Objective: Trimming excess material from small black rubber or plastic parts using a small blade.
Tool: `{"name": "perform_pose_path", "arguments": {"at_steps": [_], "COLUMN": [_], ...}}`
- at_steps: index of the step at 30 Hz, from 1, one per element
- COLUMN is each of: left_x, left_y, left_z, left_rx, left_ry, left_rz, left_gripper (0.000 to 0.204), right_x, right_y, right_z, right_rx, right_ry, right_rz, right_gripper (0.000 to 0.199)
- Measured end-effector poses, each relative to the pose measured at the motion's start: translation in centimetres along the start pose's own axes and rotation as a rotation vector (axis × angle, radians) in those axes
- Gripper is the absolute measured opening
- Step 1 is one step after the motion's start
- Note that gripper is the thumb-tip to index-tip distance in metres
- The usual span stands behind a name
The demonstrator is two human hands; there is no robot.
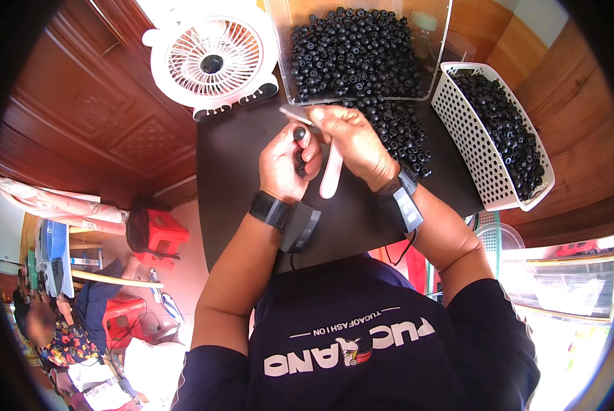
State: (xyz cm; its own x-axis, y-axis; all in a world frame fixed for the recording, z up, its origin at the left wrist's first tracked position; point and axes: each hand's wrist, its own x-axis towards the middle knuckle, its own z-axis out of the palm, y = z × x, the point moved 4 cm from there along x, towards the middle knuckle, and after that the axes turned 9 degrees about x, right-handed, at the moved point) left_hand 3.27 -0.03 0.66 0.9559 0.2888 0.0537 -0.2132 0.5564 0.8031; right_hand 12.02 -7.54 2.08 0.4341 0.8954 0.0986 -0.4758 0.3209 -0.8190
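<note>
My left hand point(284, 164) is closed around several small black round plastic pieces. One black piece point(299, 133) is pinched between thumb and forefinger, and others sit against the palm under the curled fingers. In my right hand point(353, 140) is a knife with a pale pink handle point(332, 171) that hangs down below the fingers. Its short blade point(296, 114) points left, just above the pinched piece; whether the two touch I cannot tell. Just beyond my right hand, a loose heap of black pieces point(396, 130) spreads over the dark table point(235, 185).
A clear plastic bin point(284, 61) full of black pieces stands at the far side. Right of it is a white perforated basket point(468, 137), also filled. A white fan point(211, 65) stands at the far left. Another person point(60, 332) sits at the lower left near red stools point(163, 233).
</note>
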Motion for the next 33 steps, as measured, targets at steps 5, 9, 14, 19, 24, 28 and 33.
{"name": "perform_pose_path", "arguments": {"at_steps": [5, 9, 14, 19, 24, 28, 33], "left_x": [0.1, 0.5, 1.3, 3.1, 5.8, 6.2, 6.0], "left_y": [0.2, -0.5, -0.3, -0.1, -1.5, -2.4, -2.5], "left_z": [-0.4, -1.6, -1.5, -0.1, 1.4, 3.8, 5.2], "left_rx": [-0.076, -0.083, 0.166, 0.447, 1.309, 1.808, 2.064], "left_ry": [-0.081, 0.047, 0.092, 0.080, 0.039, -0.028, -0.038], "left_rz": [-0.035, -0.114, -0.119, -0.211, -0.121, -0.194, -0.220], "left_gripper": [0.036, 0.030, 0.015, 0.012, 0.025, 0.036, 0.033], "right_x": [0.6, 0.5, 0.4, 0.7, 0.8, 0.6, 0.5], "right_y": [-3.3, -5.3, -6.9, -6.7, -6.5, -6.5, -6.4], "right_z": [-2.3, -4.6, -6.9, -8.1, -7.2, -7.3, -6.7], "right_rx": [-0.047, -0.078, -0.111, -0.056, -0.053, -0.037, -0.020], "right_ry": [0.197, 0.397, 0.541, 0.588, 0.550, 0.547, 0.543], "right_rz": [-0.273, -0.380, -0.464, -0.482, -0.456, -0.452, -0.444], "right_gripper": [0.035, 0.031, 0.031, 0.029, 0.028, 0.028, 0.030]}}
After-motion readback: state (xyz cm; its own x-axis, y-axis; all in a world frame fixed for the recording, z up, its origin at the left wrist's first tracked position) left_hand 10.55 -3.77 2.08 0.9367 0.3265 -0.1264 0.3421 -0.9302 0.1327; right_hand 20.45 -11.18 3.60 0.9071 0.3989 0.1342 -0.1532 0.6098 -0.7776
